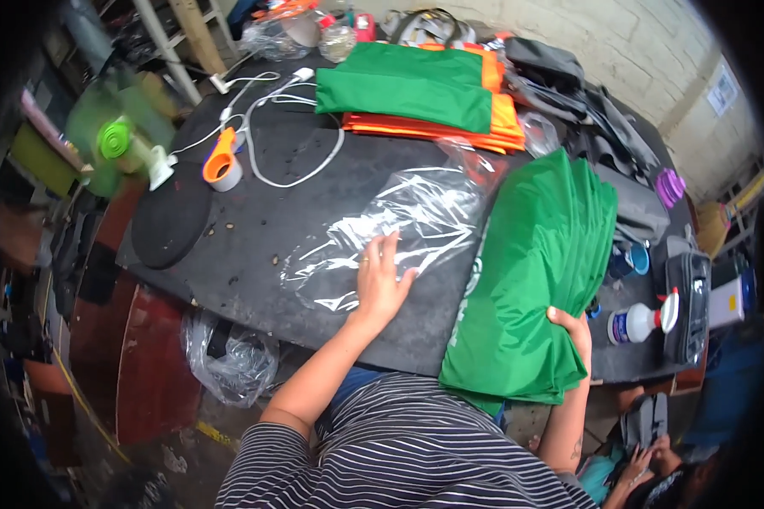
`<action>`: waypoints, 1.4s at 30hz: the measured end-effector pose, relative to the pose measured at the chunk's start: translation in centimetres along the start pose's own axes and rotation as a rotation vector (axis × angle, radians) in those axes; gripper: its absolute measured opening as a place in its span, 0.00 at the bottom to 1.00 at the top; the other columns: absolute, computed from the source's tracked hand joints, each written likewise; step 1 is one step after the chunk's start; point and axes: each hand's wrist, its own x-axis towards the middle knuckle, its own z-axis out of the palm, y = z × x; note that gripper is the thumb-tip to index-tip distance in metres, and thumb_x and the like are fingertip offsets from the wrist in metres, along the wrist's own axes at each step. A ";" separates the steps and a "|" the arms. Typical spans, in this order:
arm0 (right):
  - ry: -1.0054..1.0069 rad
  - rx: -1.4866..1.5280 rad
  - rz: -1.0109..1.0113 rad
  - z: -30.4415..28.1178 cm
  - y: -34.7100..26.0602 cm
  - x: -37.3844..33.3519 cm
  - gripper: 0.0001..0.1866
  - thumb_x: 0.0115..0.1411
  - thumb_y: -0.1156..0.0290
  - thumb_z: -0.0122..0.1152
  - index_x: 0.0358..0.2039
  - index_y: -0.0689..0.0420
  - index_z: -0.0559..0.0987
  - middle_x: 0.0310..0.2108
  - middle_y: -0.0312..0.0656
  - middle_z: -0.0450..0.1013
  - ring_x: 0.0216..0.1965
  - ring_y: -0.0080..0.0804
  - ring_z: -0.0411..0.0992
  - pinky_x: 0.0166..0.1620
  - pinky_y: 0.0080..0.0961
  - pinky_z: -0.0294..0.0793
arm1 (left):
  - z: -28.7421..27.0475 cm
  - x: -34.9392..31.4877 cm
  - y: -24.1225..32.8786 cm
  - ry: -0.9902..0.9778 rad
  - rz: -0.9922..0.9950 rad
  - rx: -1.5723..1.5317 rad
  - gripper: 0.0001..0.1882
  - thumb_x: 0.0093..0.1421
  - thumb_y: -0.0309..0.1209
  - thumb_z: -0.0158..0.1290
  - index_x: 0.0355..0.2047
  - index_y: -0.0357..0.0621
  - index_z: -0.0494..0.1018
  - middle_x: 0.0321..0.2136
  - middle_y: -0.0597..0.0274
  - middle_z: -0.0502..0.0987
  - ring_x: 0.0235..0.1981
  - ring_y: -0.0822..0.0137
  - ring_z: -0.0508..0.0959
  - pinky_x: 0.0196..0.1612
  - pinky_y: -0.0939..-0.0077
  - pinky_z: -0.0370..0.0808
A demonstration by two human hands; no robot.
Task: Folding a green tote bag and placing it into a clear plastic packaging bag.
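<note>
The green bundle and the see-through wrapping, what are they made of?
Green bundle: probably thin synthetic cloth, smooth with a soft sheen, judging by its supple folds. See-through wrapping: looks like clear plastic film, very glossy, with sharp white glints along its wrinkles.

Glare on plastic (pixel 429 204), dark rim, left edge perhaps blurred

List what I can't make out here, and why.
All in the head view:
Right hand: fingers hidden behind the green bundle.
Green fan: blade shapes blurred, apparently by spinning.
Wall sheet: too small to read.
Co-worker: mostly cut off by the dark lower-right rim.
</note>
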 end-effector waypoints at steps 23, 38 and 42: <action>-0.076 0.031 0.173 -2.8 0.6 -0.1 0.33 0.50 0.76 0.60 0.57 0.63 0.62 0.48 0.49 0.68 0.44 0.43 0.71 0.47 0.37 0.73 | 0.0 -3.1 1.4 0.120 0.254 -0.143 0.07 0.53 0.27 0.55 0.30 0.40 0.70 0.31 0.58 0.69 0.34 0.58 0.70 0.38 0.65 0.68; 0.033 -0.041 -0.024 1.4 -0.3 -1.5 0.33 0.47 0.74 0.62 0.55 0.65 0.64 0.43 0.50 0.71 0.39 0.40 0.74 0.42 0.35 0.76 | -1.2 -5.6 2.1 0.077 0.147 -0.297 0.11 0.51 0.17 0.48 0.36 0.36 0.71 0.36 0.49 0.73 0.35 0.48 0.75 0.36 0.62 0.74; 0.008 -0.023 0.018 1.4 -0.2 -0.8 0.37 0.46 0.74 0.63 0.57 0.64 0.60 0.46 0.51 0.70 0.41 0.42 0.74 0.43 0.36 0.77 | -2.5 -5.1 1.4 0.090 -0.078 -0.344 0.08 0.54 0.16 0.48 0.35 0.37 0.69 0.33 0.55 0.69 0.27 0.63 0.73 0.30 0.75 0.71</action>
